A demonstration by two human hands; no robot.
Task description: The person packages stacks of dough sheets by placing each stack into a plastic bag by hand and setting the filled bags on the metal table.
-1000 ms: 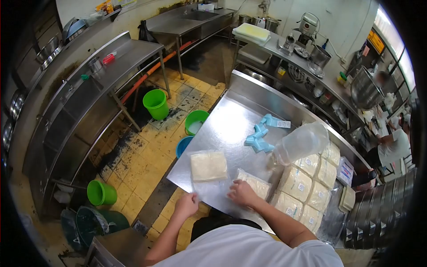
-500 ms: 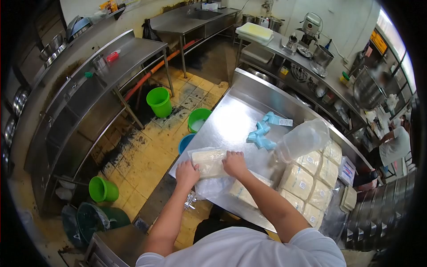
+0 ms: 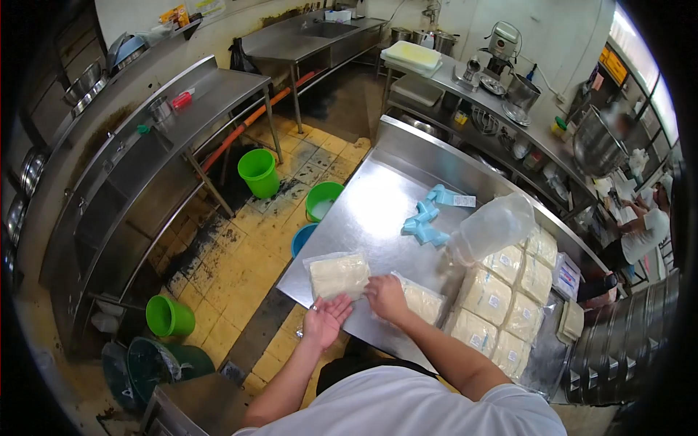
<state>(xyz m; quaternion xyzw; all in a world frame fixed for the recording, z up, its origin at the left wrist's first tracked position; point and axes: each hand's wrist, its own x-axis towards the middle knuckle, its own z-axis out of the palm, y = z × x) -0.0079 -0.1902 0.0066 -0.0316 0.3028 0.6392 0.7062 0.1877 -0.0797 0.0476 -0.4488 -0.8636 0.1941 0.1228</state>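
A clear plastic bag (image 3: pixel 339 274) with a pale, flat, slab-like stack inside lies near the left corner of the steel table. My left hand (image 3: pixel 327 320) is palm up just below it, fingers stretched out and holding nothing. At the bag's lower right corner, the fingers of my right hand (image 3: pixel 385 296) are closed on the loose plastic. A second bagged pale slab (image 3: pixel 422 301) lies just right of my right hand, partly behind the wrist. Further right, several labelled pale packs (image 3: pixel 486 296) sit in rows.
On the steel table (image 3: pixel 363 196) are a blue tape-like strip (image 3: pixel 424 224) and a translucent plastic jug (image 3: pixel 494 229) lying on its side. Green buckets (image 3: pixel 259 173) stand on the tiled floor left of the table. A person (image 3: pixel 643 236) is at the far right.
The bag has turned and now lies flatter, its loose end no longer hanging toward me. My left hand has let go, moved down and opened palm up. My right hand has shifted down to the bag's corner.
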